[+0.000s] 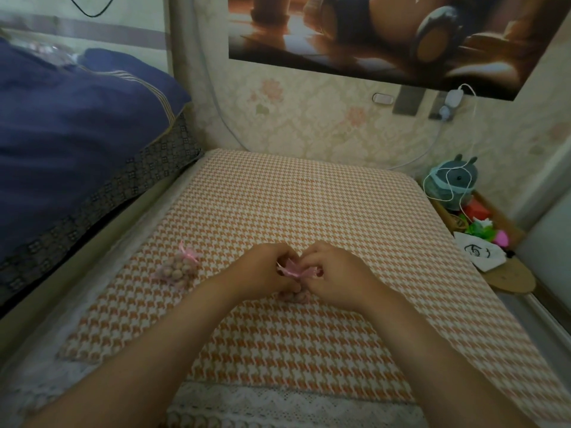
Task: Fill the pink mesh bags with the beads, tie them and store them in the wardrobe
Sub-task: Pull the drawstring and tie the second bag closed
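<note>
An orange houndstooth cloth (309, 211) covers the table beside a bed with navy bedding (77, 125). Both hands, left hand (262, 270) and right hand (336, 273), pinch the ribbon of a pink mesh bag (292, 270) at mid-table. A tied, bead-filled bag (179, 268) lies just left

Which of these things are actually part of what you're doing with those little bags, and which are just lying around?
Part of the job: pink mesh bag being tied by left hand and right hand; finished bead bag.

Lying about: plush toy, white cable, blue bedding, poster.
</note>
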Demonstrator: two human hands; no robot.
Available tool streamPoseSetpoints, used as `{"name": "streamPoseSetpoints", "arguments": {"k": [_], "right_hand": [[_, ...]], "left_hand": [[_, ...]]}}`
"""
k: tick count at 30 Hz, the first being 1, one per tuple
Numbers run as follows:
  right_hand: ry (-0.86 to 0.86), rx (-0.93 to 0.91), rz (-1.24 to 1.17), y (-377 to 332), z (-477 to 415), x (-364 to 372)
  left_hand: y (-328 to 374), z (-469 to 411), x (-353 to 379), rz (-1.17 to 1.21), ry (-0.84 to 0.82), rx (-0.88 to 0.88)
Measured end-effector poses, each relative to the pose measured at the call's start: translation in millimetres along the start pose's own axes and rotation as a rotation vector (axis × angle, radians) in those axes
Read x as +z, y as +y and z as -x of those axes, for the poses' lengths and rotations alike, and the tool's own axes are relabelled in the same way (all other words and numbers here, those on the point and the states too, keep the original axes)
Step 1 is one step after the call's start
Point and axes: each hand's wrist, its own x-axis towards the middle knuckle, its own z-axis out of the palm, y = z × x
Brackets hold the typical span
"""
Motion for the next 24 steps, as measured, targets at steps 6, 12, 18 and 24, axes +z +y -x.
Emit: {"name": "streamPoseSetpoints", "arguments": {"k": [6,12,18,24], "right_hand": [[-0.051,0.014,-0.029,-6.0,-2.3,1.8],[-0.046,0.047,0.001,-4.8,3.1,0.0],[-0.063,0.029,0.037,-6.5,2.8,-6.2],[-0.075,0.149,-0.177,-1.9,5.3,-4.7]], "left_hand": [[3.0,1.1,-3.9,0.009,-0.010,0.012],[8.9,4.9,-9.2,-0.034,-0.042,-0.044],[11.9,6.3,-10.9,-0.071,-0.069,-0.044],[9.4,7.3,-15.1,-0.092,-0.062,-0.031]]}}
